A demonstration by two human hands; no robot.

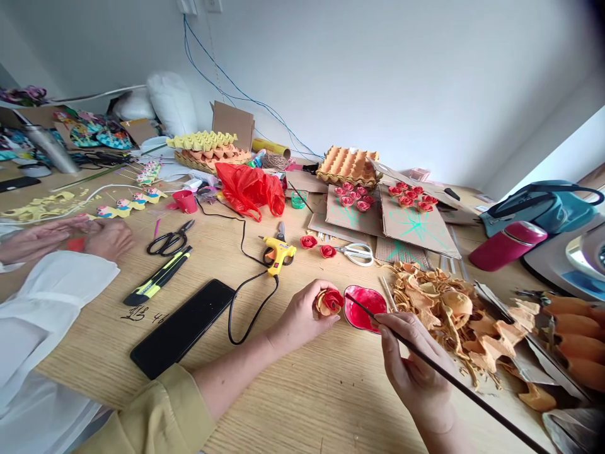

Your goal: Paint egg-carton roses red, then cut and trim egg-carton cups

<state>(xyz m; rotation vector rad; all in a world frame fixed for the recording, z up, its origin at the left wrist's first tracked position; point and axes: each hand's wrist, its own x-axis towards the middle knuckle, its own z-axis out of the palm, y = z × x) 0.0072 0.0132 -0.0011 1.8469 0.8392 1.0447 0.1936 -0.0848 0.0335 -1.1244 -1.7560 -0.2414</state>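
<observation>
The left forearm, in a rolled khaki sleeve (155, 416), reaches forward and inward from the lower left, its left hand (297, 318) turned palm inward with thumb and fingers closed around a paper rose (329, 301). The right hand (416, 366) comes up from the lower right, fingers pinched together on a long dark brush (454, 381), whose handle slants back toward the near right corner.

Between the forearms a stretch of wooden tabletop (331, 403) gives room. A phone (183, 328) and a black cord (230, 315) border the left arm; a heap of carton scraps (439, 302) bounds the right hand's outer side.

The rose sits at the left fingertips, red in the middle and tan outside, just left of a red-coated dish (379, 299). The brush's tip end lies over that dish (whether it touches the paint, I cannot tell).

Farther out are a yellow glue gun (278, 254), two red roses (309, 241) and white-handled scissors (358, 253). Another person's hands (106, 238) work at the left. Beyond stand cardboard sheets (416, 221) bearing rose clusters, a red plastic bag (253, 189) and egg trays (348, 162).
</observation>
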